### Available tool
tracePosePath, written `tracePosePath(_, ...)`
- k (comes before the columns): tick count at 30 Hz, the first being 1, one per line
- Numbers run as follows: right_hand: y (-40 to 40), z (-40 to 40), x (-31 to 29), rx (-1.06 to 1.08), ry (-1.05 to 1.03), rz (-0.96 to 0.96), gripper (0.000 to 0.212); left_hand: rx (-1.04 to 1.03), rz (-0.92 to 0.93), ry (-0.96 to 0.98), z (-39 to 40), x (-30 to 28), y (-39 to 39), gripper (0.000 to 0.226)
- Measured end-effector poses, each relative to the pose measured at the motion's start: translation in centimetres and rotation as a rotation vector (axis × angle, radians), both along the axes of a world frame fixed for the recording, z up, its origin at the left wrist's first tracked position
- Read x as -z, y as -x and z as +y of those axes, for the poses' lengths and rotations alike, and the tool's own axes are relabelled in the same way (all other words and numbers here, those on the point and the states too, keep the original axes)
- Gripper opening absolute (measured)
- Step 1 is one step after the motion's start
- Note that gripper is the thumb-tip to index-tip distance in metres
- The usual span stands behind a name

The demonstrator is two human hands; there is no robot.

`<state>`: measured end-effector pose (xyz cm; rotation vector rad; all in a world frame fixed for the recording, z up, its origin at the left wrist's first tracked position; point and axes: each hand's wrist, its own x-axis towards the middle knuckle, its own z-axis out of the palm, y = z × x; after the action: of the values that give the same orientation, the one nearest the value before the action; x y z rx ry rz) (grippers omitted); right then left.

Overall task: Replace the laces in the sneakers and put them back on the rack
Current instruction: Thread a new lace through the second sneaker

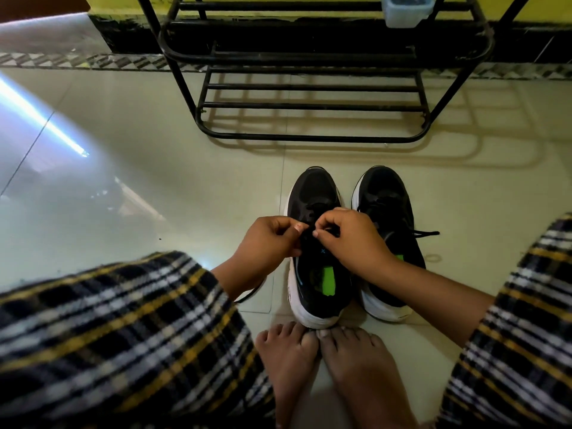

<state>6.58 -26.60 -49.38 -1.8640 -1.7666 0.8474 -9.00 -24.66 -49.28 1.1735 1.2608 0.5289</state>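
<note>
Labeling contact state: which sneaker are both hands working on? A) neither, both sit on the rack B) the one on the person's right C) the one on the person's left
C: the left hand and right hand both pinch the lace over the left sneaker; the right sneaker stands untouched beside it, on the floor in front of the rack.

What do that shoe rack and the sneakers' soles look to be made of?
Rack: likely metal tubing with a black painted finish, judging by its thin round bars and bent corners. Sneaker soles: probably white rubber or foam, thick and matte; the uppers look like black fabric.
</note>
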Motion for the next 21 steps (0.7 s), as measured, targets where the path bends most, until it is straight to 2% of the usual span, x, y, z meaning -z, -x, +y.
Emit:
tracePosePath(5,-0.2,0.2,-0.5,-0.074,0.008,-0.004,0.008,0.044,0.098,-0.063,0.9,0.2,-0.1,0.016)
tracePosePath(9,-0.4,-0.2,-0.6,-0.141,0.034,-0.034,0.019,0.075,0.168,-0.110,1.2,0.2,-0.2,0.017)
tracePosePath(17,-0.3,-0.4,-0.3,-0.040,0.008,-0.001,0.014,0.172,0.183,-0.153,1.1,-0.1,-0.6,0.017)
tracePosePath(21,-0.4,-0.6,-0.5,-0.057,0.020,0.029,0.014,0.228,0.187,-0.107,1.3,-0.3,-0.8,0.021)
